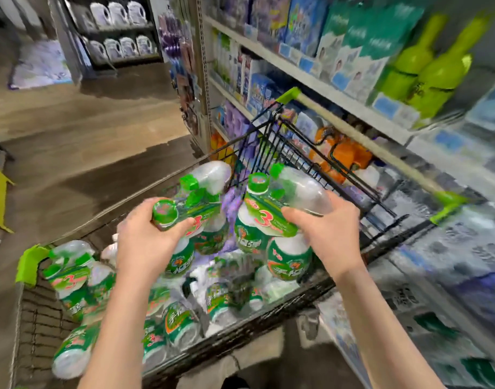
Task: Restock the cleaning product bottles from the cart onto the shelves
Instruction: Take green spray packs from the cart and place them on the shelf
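Observation:
My left hand (148, 237) grips a bundled pack of green-and-white cleaning bottles (197, 217) by a green-capped bottle, above the cart. My right hand (327, 228) grips a second such pack (271, 220) at its clear spray-bottle top. Both packs hang above the black wire cart (268, 327), which has lime-green corner pieces. Several more of the same packs (72, 276) lie in the cart below. The shelves (311, 77) stand to the right.
The shelves hold green bottles (431, 71), blue and teal boxes (353, 43) and orange bottles (341, 153) behind the cart handle (361, 136). Open wooden floor (86, 136) lies to the left. A far rack holds white jugs (117, 15).

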